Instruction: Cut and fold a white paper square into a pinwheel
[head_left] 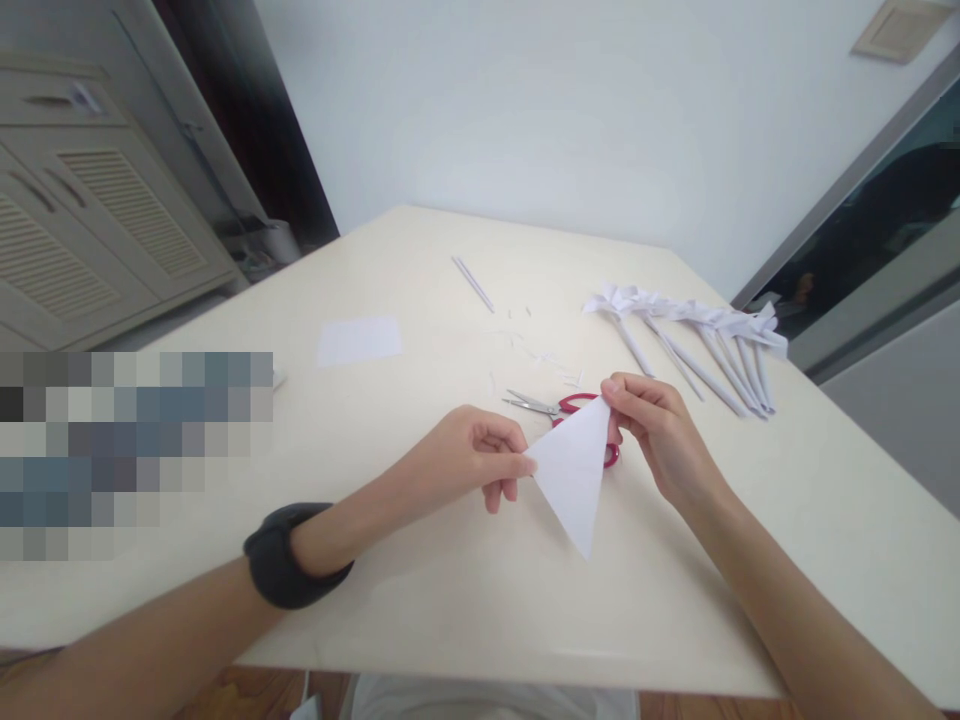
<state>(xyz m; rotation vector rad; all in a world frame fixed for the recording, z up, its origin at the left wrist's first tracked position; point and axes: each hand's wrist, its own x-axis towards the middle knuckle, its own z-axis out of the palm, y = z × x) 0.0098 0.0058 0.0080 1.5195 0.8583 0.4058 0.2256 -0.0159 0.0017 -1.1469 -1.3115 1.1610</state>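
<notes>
A white paper triangle is held up between my two hands, one point hanging down. My left hand, below a black wristband, pinches its left corner between thumb and finger. At the upper right corner, my right hand grips the paper with thumb and fingers. Behind the triangle, red-handled scissors lie on the table with blades parted and pointing left; the paper hides part of their handles.
On the white table lie a paper sheet, two thin paper sticks and small paper scraps. Several rolled paper stems with curled tops lie at the right. A wall stands behind; a blurred-out patch covers the left.
</notes>
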